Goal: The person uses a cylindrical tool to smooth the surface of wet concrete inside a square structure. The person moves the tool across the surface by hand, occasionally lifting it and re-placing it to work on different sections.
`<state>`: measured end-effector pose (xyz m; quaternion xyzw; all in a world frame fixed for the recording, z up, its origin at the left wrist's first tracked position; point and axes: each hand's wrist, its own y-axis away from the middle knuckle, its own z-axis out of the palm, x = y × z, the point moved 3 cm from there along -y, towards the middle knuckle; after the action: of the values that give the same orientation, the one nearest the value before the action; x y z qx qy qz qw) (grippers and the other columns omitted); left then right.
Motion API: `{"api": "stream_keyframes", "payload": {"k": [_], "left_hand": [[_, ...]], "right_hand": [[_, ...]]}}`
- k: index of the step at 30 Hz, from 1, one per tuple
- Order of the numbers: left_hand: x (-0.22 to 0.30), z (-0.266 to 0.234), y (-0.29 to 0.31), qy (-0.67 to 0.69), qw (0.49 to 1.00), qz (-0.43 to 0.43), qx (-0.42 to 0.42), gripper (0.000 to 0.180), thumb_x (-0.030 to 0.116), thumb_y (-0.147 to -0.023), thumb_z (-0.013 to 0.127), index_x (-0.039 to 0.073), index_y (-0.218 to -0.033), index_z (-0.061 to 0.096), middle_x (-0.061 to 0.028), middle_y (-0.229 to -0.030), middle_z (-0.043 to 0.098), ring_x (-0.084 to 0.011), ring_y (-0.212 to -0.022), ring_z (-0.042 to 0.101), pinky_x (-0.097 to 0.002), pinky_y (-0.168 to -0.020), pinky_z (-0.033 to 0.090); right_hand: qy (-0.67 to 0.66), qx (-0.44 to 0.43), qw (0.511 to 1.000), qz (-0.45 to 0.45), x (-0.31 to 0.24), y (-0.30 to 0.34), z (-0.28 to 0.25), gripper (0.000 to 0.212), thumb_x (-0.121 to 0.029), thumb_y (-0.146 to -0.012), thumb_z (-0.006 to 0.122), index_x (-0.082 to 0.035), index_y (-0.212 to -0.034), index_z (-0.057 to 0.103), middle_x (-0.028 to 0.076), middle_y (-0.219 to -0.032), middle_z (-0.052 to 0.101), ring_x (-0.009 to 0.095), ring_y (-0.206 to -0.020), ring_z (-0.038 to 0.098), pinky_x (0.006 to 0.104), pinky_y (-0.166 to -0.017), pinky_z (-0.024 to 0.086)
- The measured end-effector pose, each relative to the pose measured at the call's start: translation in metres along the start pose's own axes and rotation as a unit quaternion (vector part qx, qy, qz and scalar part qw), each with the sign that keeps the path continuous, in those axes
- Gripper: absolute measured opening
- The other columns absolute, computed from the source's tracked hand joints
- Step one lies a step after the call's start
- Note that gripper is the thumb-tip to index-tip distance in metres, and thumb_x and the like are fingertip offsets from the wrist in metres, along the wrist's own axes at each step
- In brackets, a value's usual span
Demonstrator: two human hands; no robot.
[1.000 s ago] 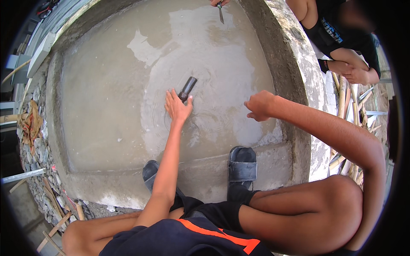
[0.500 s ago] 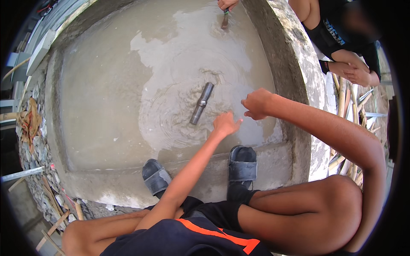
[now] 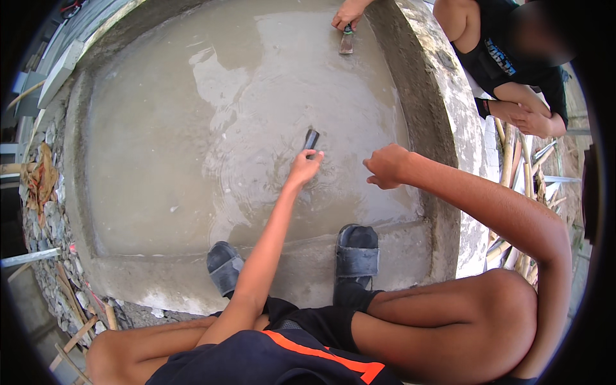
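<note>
My left hand [image 3: 304, 169] reaches over the murky water with its fingers closed round the middle of a short dark metal bar [image 3: 312, 138]. Only the bar's far end shows; the hand covers the rest. To the right, my right hand [image 3: 386, 165] hovers with its fingers curled in and nothing visible in them. Both hands are above a shallow concrete basin [image 3: 256, 264] holding grey, cloudy water [image 3: 154, 160]. Faint ripples ring the bar.
At the far edge another person's hand [image 3: 348, 14] holds a scraper [image 3: 346, 42] with a flat blade. Someone in dark clothes [image 3: 481, 45] crouches beyond the right wall [image 3: 443, 90]. My sandals [image 3: 357, 253] rest on the near ledge. Rubble [image 3: 48, 237] and bamboo poles [image 3: 513, 160] lie outside.
My left hand has moved forward and closed on the bar, which lay free before. My right hand has curled slightly in nearly the same place. The other person's scraper has lifted into clearer view.
</note>
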<state>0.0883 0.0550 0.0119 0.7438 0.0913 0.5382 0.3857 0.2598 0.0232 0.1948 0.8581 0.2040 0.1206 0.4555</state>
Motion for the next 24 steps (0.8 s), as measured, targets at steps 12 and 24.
{"api": "stream_keyframes", "payload": {"k": [12,24], "left_hand": [[0.02,-0.127,0.009,-0.276,0.89,0.066,0.356,0.072,0.04,-0.084,0.06,0.005,-0.139,0.031,-0.0297,-0.144,0.023,-0.0433,-0.133,0.025,-0.0519,-0.104,0.03],[-0.008,-0.04,0.023,-0.32,0.891,0.085,0.311,0.084,0.044,-0.087,0.054,-0.001,-0.145,0.015,-0.0302,-0.148,0.012,-0.043,-0.139,0.01,-0.0593,-0.107,0.016]], "right_hand": [[0.017,0.0,1.0,0.0,-0.008,0.0,-0.019,0.036,-0.036,-0.09,0.053,-0.003,-0.101,0.063,0.014,-0.095,0.067,0.03,-0.091,0.064,0.041,-0.076,0.052],[0.014,-0.012,1.0,0.0,-0.008,-0.002,-0.013,0.037,-0.037,-0.09,0.053,-0.003,-0.102,0.062,0.014,-0.095,0.066,0.03,-0.093,0.064,0.0413,-0.077,0.051]]}}
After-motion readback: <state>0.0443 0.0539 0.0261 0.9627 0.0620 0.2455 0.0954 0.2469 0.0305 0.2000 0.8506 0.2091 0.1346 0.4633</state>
